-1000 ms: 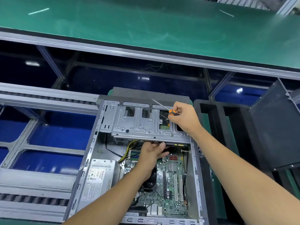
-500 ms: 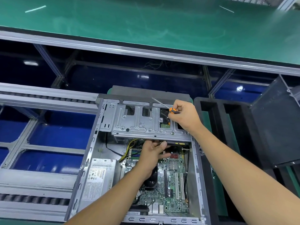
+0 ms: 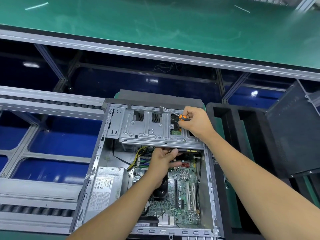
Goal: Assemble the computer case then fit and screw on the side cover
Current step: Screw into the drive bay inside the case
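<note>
An open grey computer case (image 3: 210, 184) lies on its side in front of me, with the motherboard (image 3: 183, 196) and a silver power supply (image 3: 107, 186) showing inside. A metal drive cage (image 3: 147, 129) spans the far end of the case. My left hand (image 3: 164, 161) reaches under the cage's near edge, fingers tucked beneath it, thumb extended. My right hand (image 3: 197, 123) rests on the cage's right end and grips a small orange-and-black screwdriver (image 3: 174, 114), shaft pointing up-left. The dark side cover (image 3: 294, 132) leans at the right.
Black foam packing (image 3: 230, 122) sits just right of the case. A roller conveyor frame (image 3: 43, 101) runs to the left, with blue surfaces below. A green-topped bench (image 3: 155, 23) crosses the far side behind an aluminium rail.
Both hands stay where they were on the drive cage. The view has shifted slightly; nothing was picked up or released.
</note>
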